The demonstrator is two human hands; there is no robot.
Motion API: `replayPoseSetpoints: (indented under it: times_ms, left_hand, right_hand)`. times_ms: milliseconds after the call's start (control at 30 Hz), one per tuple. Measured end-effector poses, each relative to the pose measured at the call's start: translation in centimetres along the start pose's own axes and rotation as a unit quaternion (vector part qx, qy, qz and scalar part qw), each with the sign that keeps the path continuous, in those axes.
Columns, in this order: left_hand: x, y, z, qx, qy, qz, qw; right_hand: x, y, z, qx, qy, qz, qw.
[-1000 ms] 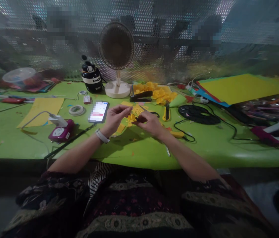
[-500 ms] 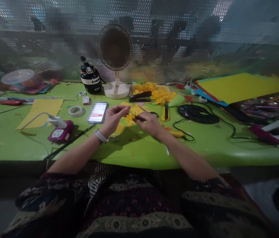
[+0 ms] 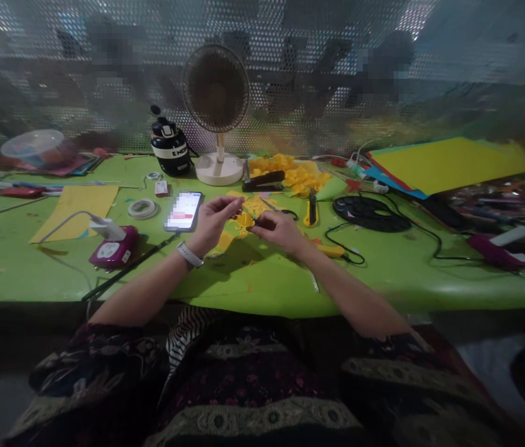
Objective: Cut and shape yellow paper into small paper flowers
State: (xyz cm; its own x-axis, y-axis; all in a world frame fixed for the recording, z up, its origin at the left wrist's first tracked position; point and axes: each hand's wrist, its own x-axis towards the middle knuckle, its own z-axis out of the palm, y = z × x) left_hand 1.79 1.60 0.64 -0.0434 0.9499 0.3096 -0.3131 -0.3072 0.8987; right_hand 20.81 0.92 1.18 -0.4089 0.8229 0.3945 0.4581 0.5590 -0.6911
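Note:
Over the yellow paper scraps (image 3: 262, 205), my two hands meet at the middle of the table. My left hand (image 3: 215, 217) is closed in a pinch at the end of a thin, light piece too small to name. Facing it, my right hand (image 3: 277, 227) pinches a small dark-tipped thing whose kind I cannot make out. A curved yellow paper piece (image 3: 245, 220) shows between the fingertips; whether it is held or lies behind them, I cannot tell. Scissors (image 3: 291, 214) lie just behind my right hand, partly covered by it. A yellow cutter (image 3: 311, 211) rests to their right.
Behind my hands are a stapler (image 3: 263, 181), yellow paper flowers (image 3: 306, 177), a fan (image 3: 219, 169) and a black bottle (image 3: 171, 152). A phone (image 3: 184, 211), tape roll (image 3: 143, 209) and purple plug adapter (image 3: 114, 247) lie left. A black coil (image 3: 371, 213) and coloured sheets (image 3: 458, 164) are right.
Both hands keep their pinches in nearly the same place. My right fingers have shifted slightly around the small dark-tipped thing, and more yellow now shows between the hands.

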Motion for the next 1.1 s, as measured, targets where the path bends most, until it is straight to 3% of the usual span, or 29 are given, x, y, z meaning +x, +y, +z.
replayPoseSetpoints:
  times_ms: [367, 733, 1100]
  left_hand:
    - [0.1, -0.1, 0.0, -0.013, 0.001, -0.017, 1.000]
    - [0.2, -0.2, -0.3, -0.012, 0.003, -0.034, 0.999]
    - [0.0, -0.1, 0.0, -0.018, 0.016, -0.033, 0.999]
  right_hand:
    - [-0.1, 0.1, 0.1, 0.022, 0.008, 0.006, 1.000]
    - [-0.3, 0.4, 0.2, -0.022, -0.001, -0.024, 0.999]
    - [-0.1, 1.2, 0.4, -0.065, 0.033, -0.059, 0.996]
